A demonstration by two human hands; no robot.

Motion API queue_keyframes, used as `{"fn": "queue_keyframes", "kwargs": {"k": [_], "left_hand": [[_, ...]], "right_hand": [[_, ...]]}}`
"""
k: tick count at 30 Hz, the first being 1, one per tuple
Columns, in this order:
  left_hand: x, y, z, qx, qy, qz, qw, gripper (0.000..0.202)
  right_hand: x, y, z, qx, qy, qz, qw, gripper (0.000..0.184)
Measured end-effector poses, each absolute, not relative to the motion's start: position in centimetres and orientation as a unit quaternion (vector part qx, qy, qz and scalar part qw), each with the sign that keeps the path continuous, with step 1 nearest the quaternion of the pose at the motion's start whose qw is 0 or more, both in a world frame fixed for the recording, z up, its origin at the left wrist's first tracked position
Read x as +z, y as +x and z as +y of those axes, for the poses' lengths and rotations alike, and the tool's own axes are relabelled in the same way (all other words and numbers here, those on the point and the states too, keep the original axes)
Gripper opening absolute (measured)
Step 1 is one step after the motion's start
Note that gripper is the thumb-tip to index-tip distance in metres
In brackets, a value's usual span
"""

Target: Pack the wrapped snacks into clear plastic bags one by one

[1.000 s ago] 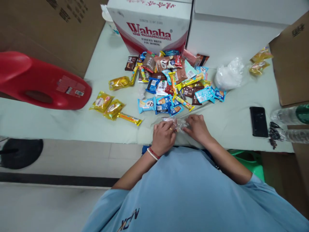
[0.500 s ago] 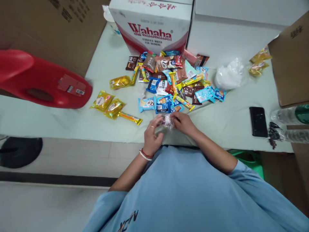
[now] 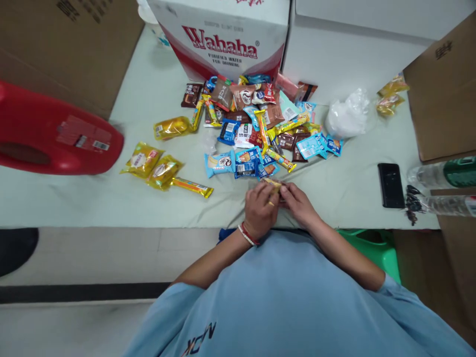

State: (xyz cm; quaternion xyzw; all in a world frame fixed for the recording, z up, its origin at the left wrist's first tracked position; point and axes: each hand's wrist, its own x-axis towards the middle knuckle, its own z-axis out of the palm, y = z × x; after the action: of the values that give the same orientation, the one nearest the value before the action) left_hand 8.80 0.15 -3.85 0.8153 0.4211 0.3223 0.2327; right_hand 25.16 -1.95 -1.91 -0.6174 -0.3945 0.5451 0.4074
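Note:
Close to the table's front edge, my left hand (image 3: 261,208) and my right hand (image 3: 300,204) meet around a small yellow-tan snack (image 3: 273,184). The fingers of both are closed on it, and they hide most of it; its exact kind is not clear. Just beyond my fingertips lie blue snack packets (image 3: 247,168) and a light-blue packet (image 3: 219,162). Behind these spreads a pile of wrapped snacks, with brown packets (image 3: 243,95) and slim yellow sticks (image 3: 280,159). To the left are two yellow packets (image 3: 163,171) and one yellow stick (image 3: 192,187).
A Wahaha carton (image 3: 226,44) and a white box (image 3: 353,54) stand behind the pile. A red plastic container (image 3: 59,134) is at the left. On the right are a white plastic bag (image 3: 347,114), a black phone (image 3: 391,185) and clear bottles (image 3: 427,176). A green stool (image 3: 383,248) sits below.
My left hand has moved right, nearer my right hand. Clear crinkled wrapping showed between my fingers before; now a yellow-tan edge shows there. The view has shifted slightly.

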Motion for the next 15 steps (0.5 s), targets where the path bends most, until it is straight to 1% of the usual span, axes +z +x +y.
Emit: {"fn": "queue_keyframes", "kwargs": {"k": [4,7,9,12,13,14,15], "left_hand": [[-4.1,8.9,-0.4,0.294,0.881,0.245,0.28,0.033],[-4.2,6.8,0.2,0.32,0.872,0.219,0.3,0.044],[-4.3,4.3,1.1,0.334,0.859,0.29,0.257,0.041],[-4.7,-0.4,3.0,0.307,0.873,0.341,0.165,0.036],[-4.9,-1.9,3.7,0.282,0.888,0.332,0.147,0.037],[-5.1,-3.2,4.4,0.252,0.905,0.316,0.131,0.039],[-5.4,-4.4,5.0,0.222,0.924,0.29,0.116,0.04]], "right_hand": [[-3.0,26.1,-3.5,0.54,-0.634,-0.341,0.437,0.051],[-3.0,28.2,-4.0,0.524,-0.644,-0.323,0.455,0.044],[-2.1,31.5,-3.6,0.446,-0.666,-0.293,0.521,0.038],[0.0,39.9,-1.7,0.262,-0.677,-0.192,0.66,0.029],[0.7,43.2,-0.6,0.21,-0.686,-0.149,0.681,0.025],[1.3,46.5,0.7,0.176,-0.704,-0.097,0.681,0.02],[1.7,49.6,2.2,0.176,-0.72,-0.072,0.668,0.017]]}}
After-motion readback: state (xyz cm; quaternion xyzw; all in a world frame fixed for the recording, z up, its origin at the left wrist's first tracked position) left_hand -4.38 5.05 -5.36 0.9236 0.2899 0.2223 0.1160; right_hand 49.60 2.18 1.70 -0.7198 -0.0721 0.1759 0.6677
